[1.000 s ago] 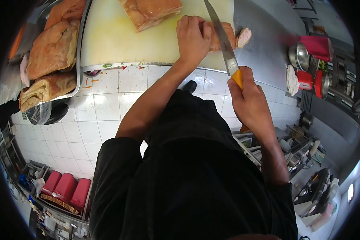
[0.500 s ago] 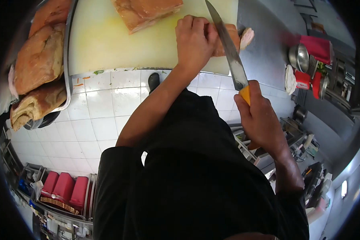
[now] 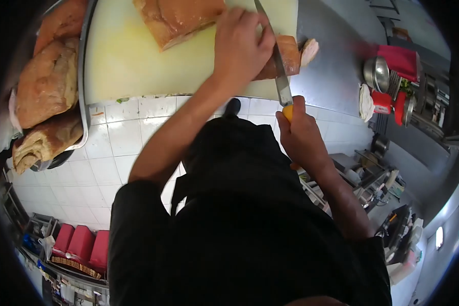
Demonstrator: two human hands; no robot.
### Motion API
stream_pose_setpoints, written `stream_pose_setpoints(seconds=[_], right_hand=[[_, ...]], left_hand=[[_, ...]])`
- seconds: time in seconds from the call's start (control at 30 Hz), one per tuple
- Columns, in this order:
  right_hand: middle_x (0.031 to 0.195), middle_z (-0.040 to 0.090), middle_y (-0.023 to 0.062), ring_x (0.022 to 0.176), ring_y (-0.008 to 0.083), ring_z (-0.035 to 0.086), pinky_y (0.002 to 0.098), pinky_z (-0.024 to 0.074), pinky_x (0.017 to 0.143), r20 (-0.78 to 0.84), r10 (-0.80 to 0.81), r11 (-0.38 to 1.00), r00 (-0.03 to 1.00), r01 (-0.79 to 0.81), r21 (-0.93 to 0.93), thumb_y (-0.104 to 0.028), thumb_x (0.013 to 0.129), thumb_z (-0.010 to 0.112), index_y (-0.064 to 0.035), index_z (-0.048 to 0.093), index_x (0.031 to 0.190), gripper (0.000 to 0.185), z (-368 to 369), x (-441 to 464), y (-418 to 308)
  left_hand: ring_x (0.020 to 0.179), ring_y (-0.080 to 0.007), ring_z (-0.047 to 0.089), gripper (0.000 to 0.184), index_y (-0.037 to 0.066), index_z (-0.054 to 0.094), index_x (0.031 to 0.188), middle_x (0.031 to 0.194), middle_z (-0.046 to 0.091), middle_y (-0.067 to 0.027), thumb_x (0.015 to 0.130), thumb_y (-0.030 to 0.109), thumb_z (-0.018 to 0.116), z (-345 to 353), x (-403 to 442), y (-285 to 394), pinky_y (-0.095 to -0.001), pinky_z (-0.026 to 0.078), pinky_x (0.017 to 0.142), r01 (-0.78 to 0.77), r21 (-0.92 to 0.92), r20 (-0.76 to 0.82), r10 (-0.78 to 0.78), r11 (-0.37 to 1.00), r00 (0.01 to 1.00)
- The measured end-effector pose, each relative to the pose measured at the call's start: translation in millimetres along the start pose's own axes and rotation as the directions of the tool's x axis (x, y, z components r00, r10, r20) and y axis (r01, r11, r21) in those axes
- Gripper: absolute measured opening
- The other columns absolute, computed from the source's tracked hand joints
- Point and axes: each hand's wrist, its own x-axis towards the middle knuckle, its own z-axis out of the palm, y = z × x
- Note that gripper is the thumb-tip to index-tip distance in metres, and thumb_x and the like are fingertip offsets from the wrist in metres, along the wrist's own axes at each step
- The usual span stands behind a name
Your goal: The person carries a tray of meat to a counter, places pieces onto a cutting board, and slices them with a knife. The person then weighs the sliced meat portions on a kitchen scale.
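My right hand (image 3: 304, 133) is closed round the yellow handle of a long kitchen knife (image 3: 280, 71). The blade points away from me and lies across an orange-brown piece of meat (image 3: 289, 53). My left hand (image 3: 241, 48) is on the left end of that piece, its fingers curled and slightly blurred; they hide part of the meat. A pale slice (image 3: 309, 52) leans at the piece's right end. Beyond my left hand, a larger slab of the same meat (image 3: 181, 18) rests on the white cutting board (image 3: 122, 66).
A metal tray (image 3: 84, 115) at the left holds several large meat slabs (image 3: 48, 84). Right of the board is a steel counter (image 3: 331, 66), with metal bowls (image 3: 376, 74) and a white cloth (image 3: 365, 102) farther right. Red bins (image 3: 80, 244) stand at lower left.
The view has shifted slightly. My left hand has moved a little away from me. My right hand and the knife have moved left, the blade now lying lower across the meat.
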Motion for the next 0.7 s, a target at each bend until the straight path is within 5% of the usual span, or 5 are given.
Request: stream_pose_setpoints(seconds=[0.03, 0.1, 0.13, 0.27, 0.7], right_hand=[[0.075, 0.061, 0.0303, 0.074, 0.0486, 0.061, 0.0553, 0.0471, 0.067, -0.01, -0.017, 1.0, 1.0, 0.017, 0.0, -0.014, 0.093, 0.052, 0.003, 0.036, 0.109, 0.028, 2, 0, 0], [0.074, 0.061, 0.0304, 0.074, 0.0485, 0.061, 0.0552, 0.0477, 0.067, 0.003, -0.021, 1.0, 1.0, 0.021, 0.015, -0.013, 0.092, 0.053, 0.0026, 0.037, 0.106, 0.026, 2, -1, 1], [0.074, 0.061, 0.0305, 0.074, 0.0486, 0.061, 0.0551, 0.0479, 0.066, -0.001, -0.028, 1.0, 1.0, 0.028, 0.01, -0.013, 0.092, 0.053, 0.0025, 0.037, 0.106, 0.026, 0, -2, 0], [0.072, 0.061, 0.0306, 0.072, 0.0492, 0.061, 0.0551, 0.0485, 0.065, 0.007, -0.044, 0.999, 0.999, 0.044, 0.016, -0.013, 0.092, 0.053, 0.0023, 0.036, 0.104, 0.026, -6, 2, -6], [0.065, 0.059, 0.0274, 0.063, 0.0472, 0.061, 0.0536, 0.0495, 0.056, -0.082, -0.065, 0.998, 0.995, 0.066, 0.01, -0.01, 0.091, 0.055, 0.0022, 0.037, 0.105, 0.026, 27, 5, 11]], left_hand=[[0.091, -0.0329, 0.055, 0.029, 0.004, 0.061, 0.101, 0.091, 0.058, -0.0136, 0.073, 0.01, 0.069, -5, 32, 9, -0.0421, 0.044, 0.074, -0.087, -0.151, 0.049, 0.096, 0.985, 0.994], [0.09, -0.0339, 0.06, 0.028, -0.002, 0.061, 0.098, 0.09, 0.062, -0.0159, 0.077, 0.016, 0.06, 5, 93, 35, -0.0422, 0.049, 0.079, -0.285, -0.357, 0.054, 0.324, 0.89, 0.944], [0.089, -0.0372, 0.058, 0.025, 0.0, 0.062, 0.097, 0.089, 0.06, -0.0183, 0.078, 0.015, 0.057, 35, 107, 27, -0.0436, 0.048, 0.081, -0.265, -0.391, 0.243, 0.376, 0.881, 0.894], [0.093, -0.0408, 0.056, 0.021, 0.002, 0.065, 0.092, 0.09, 0.06, -0.0236, 0.08, 0.013, 0.051, 97, 107, -32, -0.0451, 0.045, 0.085, -0.247, -0.231, 0.774, 0.331, 0.941, 0.54], [0.099, -0.0386, 0.057, 0.019, 0.0, 0.062, 0.092, 0.097, 0.061, -0.0219, 0.077, 0.008, 0.054, 83, 88, -29, -0.0442, 0.047, 0.086, -0.278, -0.371, 0.361, 0.414, 0.886, 0.836]])
